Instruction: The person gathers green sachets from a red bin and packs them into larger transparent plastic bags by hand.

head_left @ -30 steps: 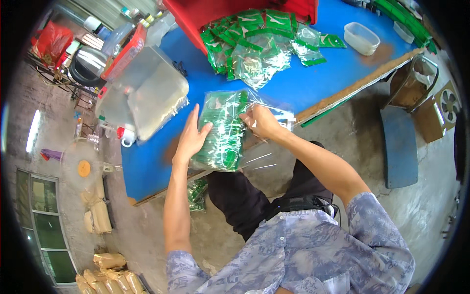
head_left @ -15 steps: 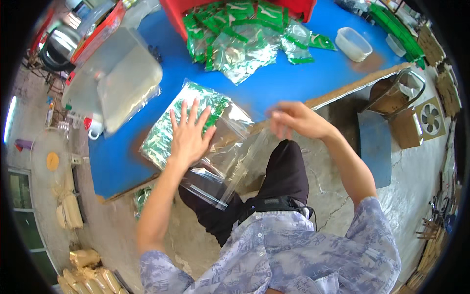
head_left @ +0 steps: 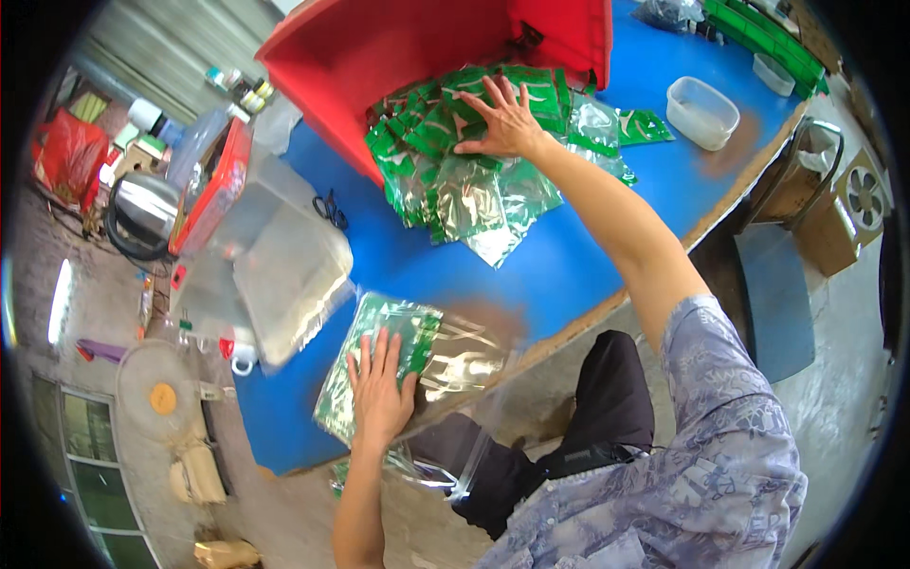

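My left hand [head_left: 381, 398] lies flat, fingers spread, on a large clear plastic bag [head_left: 464, 365] with green-and-clear packets [head_left: 339, 384] inside it. The bag's loose end hangs over the table's near edge above my lap. My right hand [head_left: 504, 123] reaches far out, its fingers spread over a heap of small green-and-clear packets [head_left: 474, 194]. It touches or hovers just above the top of the heap; which one I cannot tell. The heap spills from a red bin [head_left: 379, 57] tipped on its side with its mouth toward me.
The blue table [head_left: 569, 284] carries a stack of clear plastic bags [head_left: 289, 275] at left and a clear plastic tub [head_left: 701, 112] at right. A green crate [head_left: 768, 43] stands at the far right. Beyond the left edge are a metal kettle [head_left: 144, 213] and a fan [head_left: 156, 398].
My right hand has moved from beside the bag's open end out to the packet heap. My left hand stays on the bag. The view has shifted, showing more of the red bin.
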The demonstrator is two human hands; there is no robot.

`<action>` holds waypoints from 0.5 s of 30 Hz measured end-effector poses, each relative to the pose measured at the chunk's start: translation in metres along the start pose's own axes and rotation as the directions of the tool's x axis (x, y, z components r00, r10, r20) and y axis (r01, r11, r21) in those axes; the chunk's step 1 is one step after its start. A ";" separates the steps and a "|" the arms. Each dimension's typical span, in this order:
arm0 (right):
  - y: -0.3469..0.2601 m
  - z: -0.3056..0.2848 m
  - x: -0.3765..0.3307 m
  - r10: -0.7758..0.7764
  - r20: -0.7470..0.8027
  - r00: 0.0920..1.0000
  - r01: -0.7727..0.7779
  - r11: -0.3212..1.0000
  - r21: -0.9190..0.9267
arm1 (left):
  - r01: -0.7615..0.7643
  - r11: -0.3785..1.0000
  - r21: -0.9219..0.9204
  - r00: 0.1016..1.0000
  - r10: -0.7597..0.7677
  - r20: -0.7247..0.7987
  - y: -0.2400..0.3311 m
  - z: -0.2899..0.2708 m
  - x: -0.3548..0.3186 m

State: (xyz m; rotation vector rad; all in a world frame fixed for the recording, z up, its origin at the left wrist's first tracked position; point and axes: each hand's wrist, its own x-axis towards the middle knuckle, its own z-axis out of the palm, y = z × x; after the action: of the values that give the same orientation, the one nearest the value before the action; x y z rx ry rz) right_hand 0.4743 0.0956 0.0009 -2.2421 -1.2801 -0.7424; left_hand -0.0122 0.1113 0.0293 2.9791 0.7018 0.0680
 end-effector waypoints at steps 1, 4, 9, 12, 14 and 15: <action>0.007 0.010 -0.002 0.019 0.083 0.996 -0.019 1.000 -0.012 | -0.010 1.000 0.010 1.000 0.010 0.000 -0.009 -0.001 -0.004; 0.002 0.019 -0.018 0.053 0.054 0.997 -0.056 0.997 0.048 | 0.041 0.996 0.078 0.998 -0.044 0.034 -0.027 -0.001 -0.016; -0.030 0.009 -0.061 0.074 0.012 0.997 -0.075 0.991 0.113 | 0.074 0.981 0.177 0.997 -0.072 -0.022 -0.046 0.006 -0.022; -0.039 0.002 -0.078 0.080 0.047 0.996 -0.086 0.984 0.155 | 0.082 0.982 0.169 0.996 -0.075 -0.044 -0.045 0.004 -0.019; -0.045 -0.004 -0.090 0.094 0.101 0.990 -0.107 0.984 0.141 | 0.045 0.982 0.182 0.999 -0.040 -0.033 -0.047 0.001 -0.019; -0.048 -0.006 -0.096 0.081 0.123 0.989 -0.096 0.988 0.120 | 0.029 0.983 0.179 0.999 -0.022 -0.037 -0.049 0.002 -0.020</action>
State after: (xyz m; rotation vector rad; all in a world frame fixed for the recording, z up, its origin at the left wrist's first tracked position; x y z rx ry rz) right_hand 0.3898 0.0536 -0.0508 -2.2519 -1.2348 -0.4890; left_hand -0.0515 0.1456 0.0224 3.1460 0.7903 0.0581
